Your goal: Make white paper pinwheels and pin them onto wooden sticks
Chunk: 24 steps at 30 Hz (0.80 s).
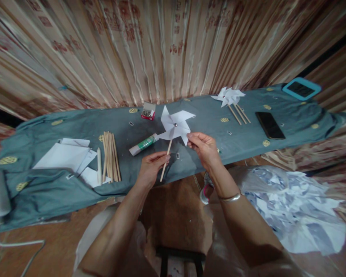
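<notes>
A white paper pinwheel (176,122) with a shiny pin at its centre is held up over the table on a thin wooden stick (167,152). My left hand (152,166) pinches that stick below the blades. With thumb and fingertips, my right hand (203,148) grips the tip of the lower right blade. Just left of the pinwheel lies a glue stick (144,144) with a green label. Behind it stands a small open red box of pins (148,112).
Wooden sticks (111,157) and white paper sheets (65,156) lie at the left. Finished pinwheels (230,96), a black phone (270,125) and a blue-framed device (301,89) are at the right. A bag of paper scraps (294,207) stands below; a curtain (161,50) hangs behind.
</notes>
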### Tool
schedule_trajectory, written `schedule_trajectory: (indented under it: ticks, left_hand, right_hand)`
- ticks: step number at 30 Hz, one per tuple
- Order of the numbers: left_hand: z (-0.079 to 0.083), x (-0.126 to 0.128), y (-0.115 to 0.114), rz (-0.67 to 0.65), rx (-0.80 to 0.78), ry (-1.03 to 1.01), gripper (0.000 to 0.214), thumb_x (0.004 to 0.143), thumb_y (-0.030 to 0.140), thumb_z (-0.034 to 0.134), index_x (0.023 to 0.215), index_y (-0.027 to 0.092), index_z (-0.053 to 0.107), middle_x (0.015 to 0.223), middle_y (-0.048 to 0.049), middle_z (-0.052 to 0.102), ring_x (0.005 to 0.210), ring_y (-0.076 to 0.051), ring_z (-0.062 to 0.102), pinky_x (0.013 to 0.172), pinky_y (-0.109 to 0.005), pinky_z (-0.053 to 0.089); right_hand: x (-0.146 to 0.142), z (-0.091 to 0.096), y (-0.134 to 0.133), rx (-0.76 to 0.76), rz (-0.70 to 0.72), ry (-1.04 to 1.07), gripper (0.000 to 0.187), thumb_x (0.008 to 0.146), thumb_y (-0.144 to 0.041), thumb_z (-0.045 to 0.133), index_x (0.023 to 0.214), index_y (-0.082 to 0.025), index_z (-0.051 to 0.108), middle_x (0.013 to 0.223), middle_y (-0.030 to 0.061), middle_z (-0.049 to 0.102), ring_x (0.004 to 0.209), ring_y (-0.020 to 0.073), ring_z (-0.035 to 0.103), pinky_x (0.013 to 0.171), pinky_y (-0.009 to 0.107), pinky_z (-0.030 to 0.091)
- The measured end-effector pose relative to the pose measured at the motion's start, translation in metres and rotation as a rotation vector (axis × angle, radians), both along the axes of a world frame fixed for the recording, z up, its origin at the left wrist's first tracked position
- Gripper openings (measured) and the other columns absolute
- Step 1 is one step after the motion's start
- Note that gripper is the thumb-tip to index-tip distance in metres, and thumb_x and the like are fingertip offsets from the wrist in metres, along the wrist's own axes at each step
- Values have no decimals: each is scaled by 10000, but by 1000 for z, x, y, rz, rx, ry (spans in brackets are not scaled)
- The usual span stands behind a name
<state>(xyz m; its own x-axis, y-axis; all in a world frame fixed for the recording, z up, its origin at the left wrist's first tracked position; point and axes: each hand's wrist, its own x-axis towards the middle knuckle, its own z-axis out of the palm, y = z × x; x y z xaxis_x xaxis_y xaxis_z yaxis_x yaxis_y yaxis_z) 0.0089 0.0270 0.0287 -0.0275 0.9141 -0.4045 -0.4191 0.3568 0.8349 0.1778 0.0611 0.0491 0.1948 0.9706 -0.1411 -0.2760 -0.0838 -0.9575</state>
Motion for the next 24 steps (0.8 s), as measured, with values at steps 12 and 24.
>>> schedule_trajectory:
  ticks: [12,24]
  left_hand:
    - [-5,0,0,1,28,-1,434,359,352,948,706,158,774,648,-18,721,560,-84,593,602,-219,481]
    - [-6,3,-1,16,35,-15,395,379,318,930,702,156,771,641,-16,711,573,-97,595,621,-236,479]
  right_hand:
    - [-10,2,-6,-22,50,7,278,501,-430,862,591,-213,712,584,-17,661,543,92,517,552,240,396]
    - [-19,-2,-10,-34,121,24,263,549,-433,852,583,-217,704,619,-3,704,544,91,538,579,248,411]
